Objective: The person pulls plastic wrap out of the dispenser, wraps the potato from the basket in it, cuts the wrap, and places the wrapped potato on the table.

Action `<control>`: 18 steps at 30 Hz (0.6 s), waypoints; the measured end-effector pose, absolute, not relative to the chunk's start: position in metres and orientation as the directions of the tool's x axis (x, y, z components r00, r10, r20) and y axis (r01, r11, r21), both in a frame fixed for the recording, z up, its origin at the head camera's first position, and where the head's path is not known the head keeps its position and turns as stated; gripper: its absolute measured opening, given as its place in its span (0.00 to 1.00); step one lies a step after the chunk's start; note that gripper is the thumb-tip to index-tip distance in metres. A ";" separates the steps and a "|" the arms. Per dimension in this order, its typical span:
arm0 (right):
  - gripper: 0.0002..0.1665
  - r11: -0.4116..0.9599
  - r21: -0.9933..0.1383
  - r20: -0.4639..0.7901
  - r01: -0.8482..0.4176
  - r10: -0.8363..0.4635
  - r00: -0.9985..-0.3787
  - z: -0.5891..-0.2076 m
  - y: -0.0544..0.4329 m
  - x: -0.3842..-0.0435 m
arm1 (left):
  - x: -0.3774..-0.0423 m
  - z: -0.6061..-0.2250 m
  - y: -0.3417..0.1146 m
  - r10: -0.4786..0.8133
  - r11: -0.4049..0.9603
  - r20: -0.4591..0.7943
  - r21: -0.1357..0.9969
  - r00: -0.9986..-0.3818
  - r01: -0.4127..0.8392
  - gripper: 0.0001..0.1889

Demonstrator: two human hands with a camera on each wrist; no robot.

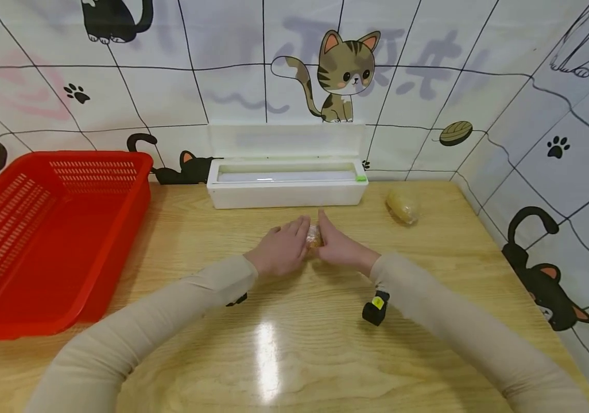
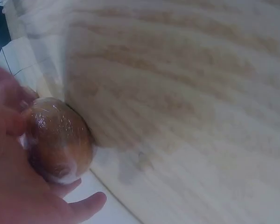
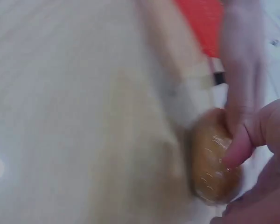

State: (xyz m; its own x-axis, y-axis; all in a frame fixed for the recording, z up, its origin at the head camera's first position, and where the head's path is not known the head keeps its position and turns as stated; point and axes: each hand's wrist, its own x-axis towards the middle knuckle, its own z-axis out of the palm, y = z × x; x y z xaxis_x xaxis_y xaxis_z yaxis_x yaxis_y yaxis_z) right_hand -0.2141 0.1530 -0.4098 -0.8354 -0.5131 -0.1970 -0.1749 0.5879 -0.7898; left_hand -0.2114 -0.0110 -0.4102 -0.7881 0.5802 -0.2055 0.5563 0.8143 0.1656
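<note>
A brown oval item in clear plastic film, looking like a bread roll [image 1: 314,236], lies on the table between both hands. My left hand [image 1: 281,249] holds its left side; in the left wrist view the fingers lie around the shiny wrapped roll [image 2: 63,140], two fingertips reaching past its lower end. My right hand [image 1: 343,246] grips it from the right. The right wrist view shows the right thumb pressed on the wrapped roll [image 3: 212,168], with the other fingers partly out of sight. The film's underside is hidden.
Behind the hands stands a long white box [image 1: 289,195] with its lid raised, resembling a cling film dispenser. A yellowish film-wrapped item [image 1: 402,205] lies to the right. At the left is a red plastic basket [image 1: 85,269]. Cat-patterned sheeting [image 1: 232,94] borders the wooden table [image 1: 201,355].
</note>
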 end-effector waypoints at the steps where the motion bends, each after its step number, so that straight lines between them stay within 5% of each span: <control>1: 0.54 0.598 -0.775 -0.185 -0.205 -0.524 -0.831 -0.413 0.154 -0.213 | -0.212 -0.411 -0.010 0.583 0.813 -0.221 0.169 -0.782 0.558 0.32; 7: 0.53 0.598 -0.738 -0.101 -0.311 -0.555 -0.826 -0.424 0.152 -0.209 | -0.212 -0.411 -0.010 0.609 0.791 -0.258 0.128 -0.750 0.598 0.41; 14: 0.48 0.625 -0.699 -0.033 -0.347 -0.513 -0.858 -0.429 0.146 -0.207 | -0.213 -0.406 -0.011 0.635 0.766 -0.251 0.083 -0.730 0.638 0.39; 18: 0.46 0.671 -0.657 -0.027 -0.343 -0.476 -0.879 -0.432 0.143 -0.206 | -0.212 -0.419 -0.009 0.625 0.780 -0.147 0.136 -0.766 0.611 0.39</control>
State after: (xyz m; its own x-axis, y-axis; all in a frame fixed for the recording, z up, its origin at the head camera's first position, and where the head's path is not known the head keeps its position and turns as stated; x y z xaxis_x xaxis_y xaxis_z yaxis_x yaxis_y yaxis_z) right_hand -0.2058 0.1428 -0.4316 -0.8790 -0.4761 -0.0271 -0.3432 0.6711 -0.6572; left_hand -0.2116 -0.0092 -0.4189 -0.7662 0.6254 -0.1474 0.6105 0.7802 0.1364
